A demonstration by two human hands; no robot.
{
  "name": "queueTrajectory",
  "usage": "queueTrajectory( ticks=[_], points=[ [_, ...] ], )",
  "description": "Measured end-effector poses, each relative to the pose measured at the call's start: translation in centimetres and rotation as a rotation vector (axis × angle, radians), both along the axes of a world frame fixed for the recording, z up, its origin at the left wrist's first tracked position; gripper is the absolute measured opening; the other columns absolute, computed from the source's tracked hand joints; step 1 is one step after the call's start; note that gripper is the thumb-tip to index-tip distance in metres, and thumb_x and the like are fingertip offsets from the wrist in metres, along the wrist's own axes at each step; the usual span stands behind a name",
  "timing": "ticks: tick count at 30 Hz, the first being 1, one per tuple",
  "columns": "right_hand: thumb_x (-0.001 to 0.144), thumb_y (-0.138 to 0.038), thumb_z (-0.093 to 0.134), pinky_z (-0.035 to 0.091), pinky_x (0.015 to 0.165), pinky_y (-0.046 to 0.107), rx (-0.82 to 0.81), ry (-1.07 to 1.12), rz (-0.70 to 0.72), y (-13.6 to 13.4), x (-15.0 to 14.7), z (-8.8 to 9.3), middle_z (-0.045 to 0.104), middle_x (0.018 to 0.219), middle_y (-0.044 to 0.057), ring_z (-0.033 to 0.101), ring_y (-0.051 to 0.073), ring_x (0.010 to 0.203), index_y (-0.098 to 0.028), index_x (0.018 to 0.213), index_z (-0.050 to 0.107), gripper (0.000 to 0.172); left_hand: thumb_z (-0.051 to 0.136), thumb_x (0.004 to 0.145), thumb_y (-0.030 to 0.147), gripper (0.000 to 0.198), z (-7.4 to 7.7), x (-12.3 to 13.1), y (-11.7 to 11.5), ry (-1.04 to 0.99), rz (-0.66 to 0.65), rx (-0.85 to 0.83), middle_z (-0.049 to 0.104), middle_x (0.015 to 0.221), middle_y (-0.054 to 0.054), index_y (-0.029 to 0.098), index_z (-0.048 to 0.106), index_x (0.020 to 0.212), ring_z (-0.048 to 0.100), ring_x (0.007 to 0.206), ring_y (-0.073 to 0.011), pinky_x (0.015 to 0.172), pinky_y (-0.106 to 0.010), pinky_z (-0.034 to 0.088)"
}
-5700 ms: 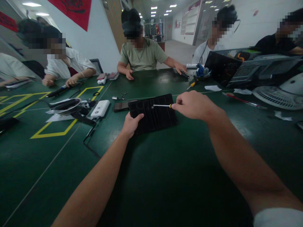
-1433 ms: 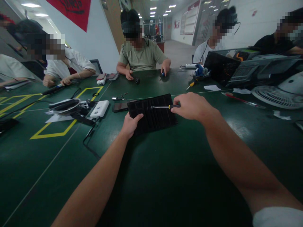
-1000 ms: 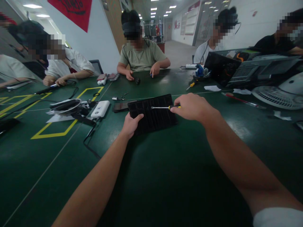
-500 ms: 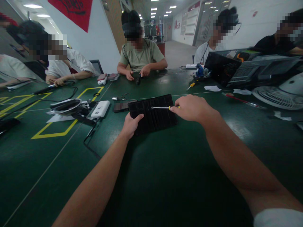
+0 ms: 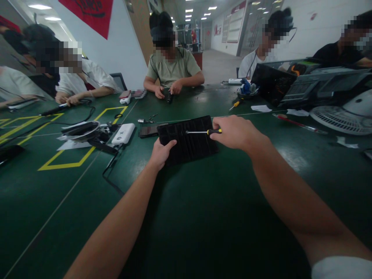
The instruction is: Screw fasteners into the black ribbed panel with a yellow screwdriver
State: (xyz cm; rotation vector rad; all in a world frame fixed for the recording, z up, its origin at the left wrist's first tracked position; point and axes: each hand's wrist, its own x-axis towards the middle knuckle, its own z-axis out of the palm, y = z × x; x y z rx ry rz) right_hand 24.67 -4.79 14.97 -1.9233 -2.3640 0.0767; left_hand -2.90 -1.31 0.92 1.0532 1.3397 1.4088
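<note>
Green tabletop [image 5: 221, 217] runs pretty wide on the near side, fan [image 5: 331, 114] way off right. Left hand [image 5: 161, 153] has the black panel [image 5: 193, 145] pinched by its left edge mid-table; right hand [image 5: 236, 130] grips a screwdriver [image 5: 209, 132], tip well inside the panel's edges.

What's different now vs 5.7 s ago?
Opposite co-worker's left hand moved leftward in view, near their right hand. Black rod held by the co-worker at left shifted leftward too. Screwdriver shows more handle, tip slightly lower. Unchanged: your left hand grips the black panel; your right hand holds the screwdriver.
</note>
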Motion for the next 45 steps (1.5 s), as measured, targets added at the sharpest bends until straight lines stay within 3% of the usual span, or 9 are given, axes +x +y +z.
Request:
queueTrajectory(
  ticks=[23,35,40,45],
  points=[
    [0.105,-0.048,0.055,0.055,0.088,0.048,-0.064,-0.015,-0.01,-0.2,-0.4,0.6,0.08,0.119,0.017,0.073,0.038,0.113,-0.024,0.12,0.08,0.038,0.089,0.076,0.02,0.043,0.1,0.1,-0.1,-0.02,0.004,0.001,0.083,0.116,-0.009,0.019,0.074,0.116,0.08,0.111,-0.0291,0.112,-0.055,0.062],
    [0.109,-0.057,0.043,0.057,0.092,0.053,-0.12,-0.014,-0.032,0.7,0.0,0.1,0.08,0.122,0.018,0.074,0.039,0.113,-0.023,0.12,0.083,0.054,0.091,0.071,0.022,0.042,-0.4,-0.1,0.4,-0.006,0.0,0.024,0.083,0.112,-0.01,0.019,0.074,0.11,0.08,0.109,-0.0309,0.112,-0.056,0.061],
    [0.105,-0.06,0.051,0.054,0.087,0.048,-0.129,-0.024,-0.031,1.0,0.2,0.1,0.08,0.117,0.016,0.073,0.037,0.109,-0.024,0.124,0.079,0.049,0.091,0.07,0.023,0.043,-0.6,-0.1,0.4,-0.015,-0.003,0.029,0.083,0.112,-0.009,0.019,0.075,0.109,0.079,0.109,-0.031,0.113,-0.056,0.059],
    [0.098,-0.045,0.063,0.048,0.078,0.042,-0.13,-0.068,-0.021,1.5,0.4,0.7,0.079,0.114,0.013,0.072,0.034,0.104,-0.026,0.12,0.072,0.03,0.091,0.07,0.025,0.043,-0.7,-0.1,0.5,0.001,-0.011,0.041,0.083,0.112,-0.01,0.019,0.075,0.11,0.079,0.109,-0.0315,0.111,-0.055,0.06]
  ],
)
